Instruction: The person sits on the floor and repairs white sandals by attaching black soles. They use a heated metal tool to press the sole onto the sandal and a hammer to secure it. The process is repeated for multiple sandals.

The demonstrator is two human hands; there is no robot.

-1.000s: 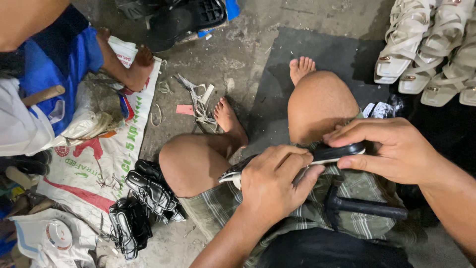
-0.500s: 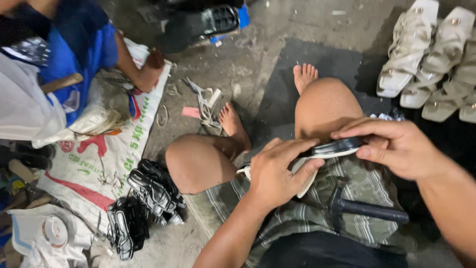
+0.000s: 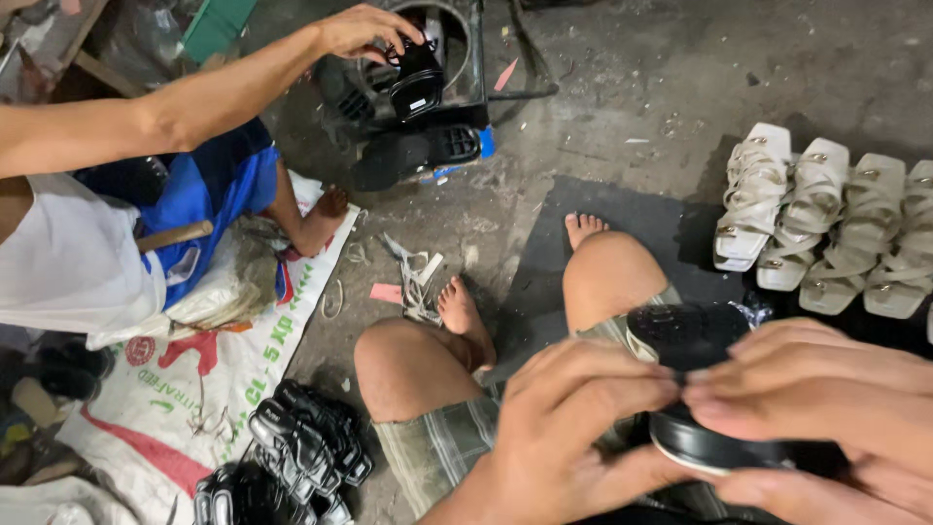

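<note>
Black sandal (image 3: 700,389), between left hand (image 3: 573,428), right hand (image 3: 826,418)

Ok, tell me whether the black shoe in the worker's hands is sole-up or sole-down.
Sole-up: the black shoe shows its textured underside, gripped by the left hand and right hand.

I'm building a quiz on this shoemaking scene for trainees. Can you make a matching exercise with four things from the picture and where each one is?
Things:
1. glossy black shoe sole
2. row of cream strappy sandals
3. pile of black strappy sandals
4. black sandal with a dark insole

Places:
A. on the floor by the printed white sack, lower left
B. lifted in the co-worker's hand, top centre
C. lined up on the floor, upper right
D. gripped between the person's left hand and right hand, above the lap

Pairs: 1-D, 2-C, 3-A, 4-B
</note>
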